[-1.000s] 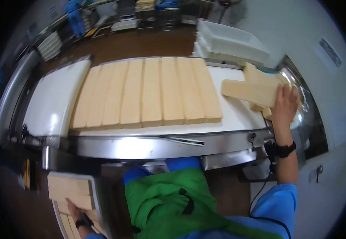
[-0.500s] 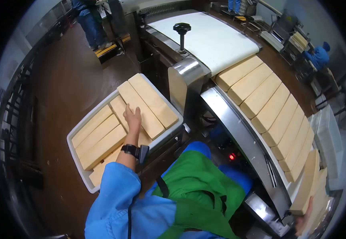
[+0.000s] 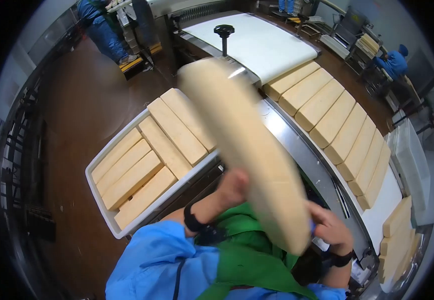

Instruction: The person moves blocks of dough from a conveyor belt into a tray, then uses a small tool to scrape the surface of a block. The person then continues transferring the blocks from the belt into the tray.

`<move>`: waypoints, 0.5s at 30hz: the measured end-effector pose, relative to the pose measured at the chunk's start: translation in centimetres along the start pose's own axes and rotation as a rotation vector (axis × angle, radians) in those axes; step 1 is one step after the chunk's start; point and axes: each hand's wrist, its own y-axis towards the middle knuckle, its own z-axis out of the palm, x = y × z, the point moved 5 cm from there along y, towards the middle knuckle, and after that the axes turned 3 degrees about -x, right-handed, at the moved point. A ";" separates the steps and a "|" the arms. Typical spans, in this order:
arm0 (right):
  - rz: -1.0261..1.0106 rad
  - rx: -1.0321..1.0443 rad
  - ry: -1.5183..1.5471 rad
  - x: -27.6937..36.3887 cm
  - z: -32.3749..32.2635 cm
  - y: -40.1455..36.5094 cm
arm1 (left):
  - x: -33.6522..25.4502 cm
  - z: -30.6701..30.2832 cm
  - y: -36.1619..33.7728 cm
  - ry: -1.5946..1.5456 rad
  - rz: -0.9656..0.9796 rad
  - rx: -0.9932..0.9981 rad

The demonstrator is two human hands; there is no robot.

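A long pale beige slab (image 3: 257, 155), dough-like and blurred by motion, is held up in front of my body between both hands. My left hand (image 3: 234, 187) is against its left edge, the fingers partly hidden behind it. At the lower right edge my right hand (image 3: 332, 227) grips with bent fingers. To the left, a white tub (image 3: 119, 234) contains several similar slabs (image 3: 164, 142), some laid crosswise to others. Along the right curves a row of the same slabs (image 3: 332, 115) on the conveyor's outfeed.
A white conveyor belt (image 3: 252, 42) with a black knob (image 3: 224, 31) stands ahead. More slabs (image 3: 397, 235) lie at the lower right beside white plastic bins (image 3: 409, 160). One person (image 3: 99, 30) works at the far left, another (image 3: 394, 62) at the far right.
My right hand has brought a slab from the lower right to the middle, raised and tilted. My left hand has left the tub and come to the slab.
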 end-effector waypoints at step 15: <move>1.146 -1.806 -1.041 -11.5 -26.9 -30.6 | 14.1 -37.8 -4.1 -0.047 -0.689 -0.654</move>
